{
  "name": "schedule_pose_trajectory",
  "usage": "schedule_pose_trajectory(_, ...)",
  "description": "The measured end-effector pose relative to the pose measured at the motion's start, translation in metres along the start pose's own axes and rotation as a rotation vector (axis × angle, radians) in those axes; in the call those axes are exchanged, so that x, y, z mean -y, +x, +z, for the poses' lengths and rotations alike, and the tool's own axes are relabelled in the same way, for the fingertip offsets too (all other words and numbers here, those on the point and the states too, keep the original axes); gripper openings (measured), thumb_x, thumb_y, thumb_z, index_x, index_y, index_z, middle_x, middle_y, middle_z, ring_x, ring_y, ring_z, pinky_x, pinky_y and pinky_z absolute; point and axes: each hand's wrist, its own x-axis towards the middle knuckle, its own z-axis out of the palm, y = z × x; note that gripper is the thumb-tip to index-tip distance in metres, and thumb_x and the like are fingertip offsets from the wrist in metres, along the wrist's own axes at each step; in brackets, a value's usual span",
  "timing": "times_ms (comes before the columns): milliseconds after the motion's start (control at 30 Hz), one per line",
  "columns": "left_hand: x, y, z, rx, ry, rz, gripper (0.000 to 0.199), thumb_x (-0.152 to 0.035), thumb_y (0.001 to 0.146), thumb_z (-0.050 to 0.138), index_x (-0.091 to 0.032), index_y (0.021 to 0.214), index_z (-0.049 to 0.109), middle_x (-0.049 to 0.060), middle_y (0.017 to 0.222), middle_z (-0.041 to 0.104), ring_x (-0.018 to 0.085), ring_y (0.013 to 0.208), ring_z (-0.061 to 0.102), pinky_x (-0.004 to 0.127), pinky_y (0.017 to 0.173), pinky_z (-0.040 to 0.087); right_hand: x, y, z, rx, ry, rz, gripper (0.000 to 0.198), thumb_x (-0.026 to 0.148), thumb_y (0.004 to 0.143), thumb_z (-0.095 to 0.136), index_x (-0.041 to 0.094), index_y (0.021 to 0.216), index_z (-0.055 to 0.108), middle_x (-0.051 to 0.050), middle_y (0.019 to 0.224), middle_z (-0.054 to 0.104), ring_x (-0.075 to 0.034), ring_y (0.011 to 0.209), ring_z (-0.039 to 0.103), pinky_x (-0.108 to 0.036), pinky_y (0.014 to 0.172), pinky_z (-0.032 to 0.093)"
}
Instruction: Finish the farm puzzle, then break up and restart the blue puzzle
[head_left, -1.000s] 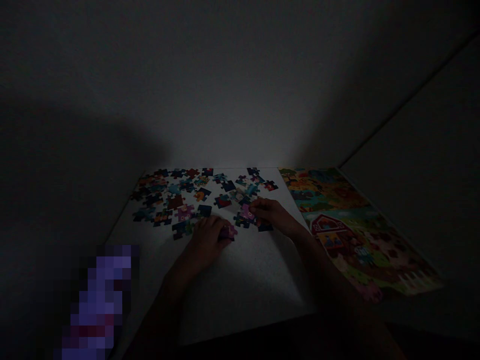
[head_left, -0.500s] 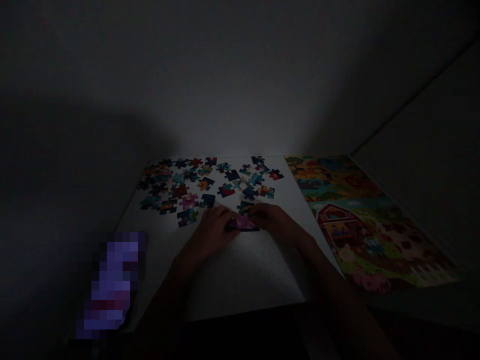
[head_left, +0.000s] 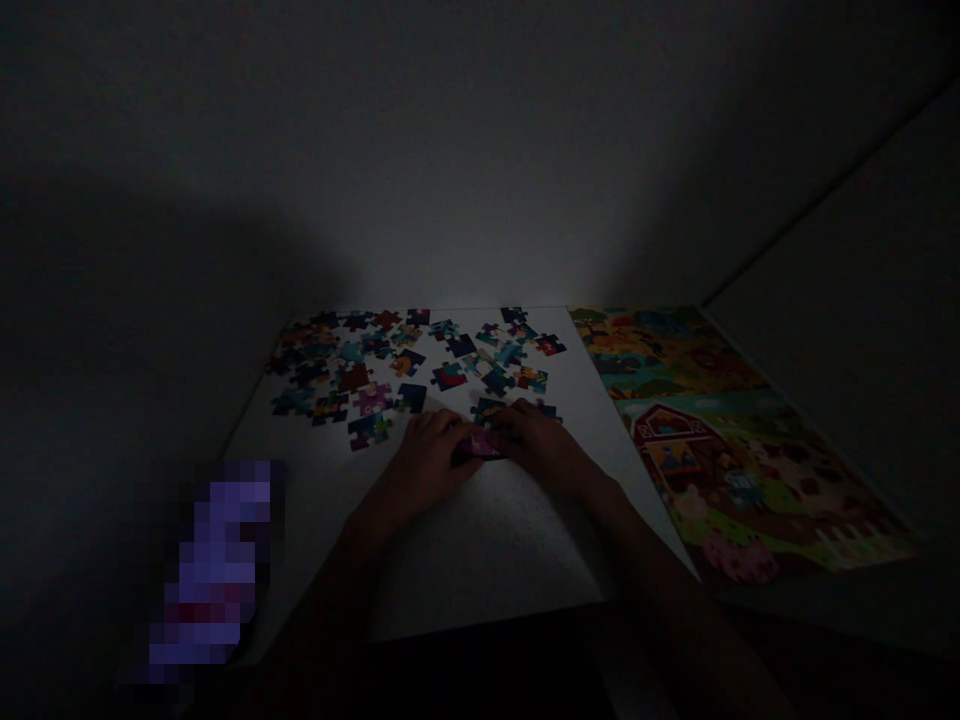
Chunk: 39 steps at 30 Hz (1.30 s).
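Between my two hands is a purple puzzle piece (head_left: 482,444), low over the white table (head_left: 510,540); whether it is one piece or two joined I cannot tell. My left hand (head_left: 435,455) has its fingers closed on the left side of it. On its right side, my right hand (head_left: 534,440) grips with bent fingers that cover part of it. Just beyond my right hand lies a dark puzzle piece (head_left: 489,410), partly hidden by the fingers. A pink puzzle piece (head_left: 373,399) and a blue-green puzzle piece (head_left: 369,431) lie left of my left hand.
Several loose puzzle pieces (head_left: 311,370) are spread over the far left and middle. Along the right edge lie a savanna picture (head_left: 660,350) and a farm picture (head_left: 750,480). A blurred purple glowing object (head_left: 214,570) is at the near left. A wall (head_left: 465,180) stands behind.
My right hand has shifted slightly and now covers more of the purple piece's right side. My left hand stays nearly in place. The view has moved a little.
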Motion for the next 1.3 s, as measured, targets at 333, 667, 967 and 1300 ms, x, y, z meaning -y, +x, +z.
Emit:
schedule_pose_trajectory(333, -0.01, -0.013, 0.005, -0.02, 0.025, 0.051, 0.032, -0.032, 0.088, 0.065, -0.025, 0.119, 0.062, 0.004, 0.109, 0.058, 0.026, 0.108, 0.051, 0.044, 0.099, 0.04, -0.01, -0.019, 0.004, -0.029, 0.212, -0.187, 0.023, 0.008, 0.088, 0.054, 0.019, 0.101, 0.07, -0.007, 0.1, 0.066, -0.019, 0.095, 0.063, -0.032, 0.085, 0.048)
schedule_pose_trajectory(667, -0.032, -0.06, 0.025, -0.296, 0.158, -0.048, 0.041, -0.035, 0.086, 0.066, -0.023, 0.125, 0.06, 0.01, 0.123, 0.056, 0.031, 0.115, 0.048, 0.047, 0.098, 0.04, -0.004, -0.066, 0.026, -0.309, 0.248, -0.11, 0.027, 0.014, 0.09, 0.051, 0.022, 0.11, 0.066, -0.009, 0.111, 0.067, -0.022, 0.107, 0.059, -0.04, 0.094, 0.049)
schedule_pose_trajectory(967, -0.043, -0.086, 0.024, -0.279, 0.248, -0.13, 0.021, -0.025, 0.096, 0.046, -0.019, 0.1, 0.065, 0.01, 0.101, 0.066, 0.027, 0.094, 0.058, 0.043, 0.084, 0.043, 0.036, -0.106, 0.056, -0.341, -0.058, -0.062, 0.03, 0.017, 0.093, 0.051, 0.022, 0.12, 0.064, -0.012, 0.115, 0.066, -0.027, 0.104, 0.059, -0.046, 0.089, 0.049)
schedule_pose_trajectory(1300, -0.042, -0.062, 0.009, -0.06, 0.063, -0.11, 0.033, -0.033, 0.091, 0.057, -0.025, 0.124, 0.06, 0.008, 0.121, 0.06, 0.028, 0.112, 0.053, 0.046, 0.097, 0.042, 0.043, -0.12, 0.048, -0.224, 0.257, -0.169, 0.034, 0.007, 0.089, 0.046, 0.024, 0.112, 0.064, -0.006, 0.114, 0.065, -0.019, 0.108, 0.059, -0.036, 0.091, 0.051)
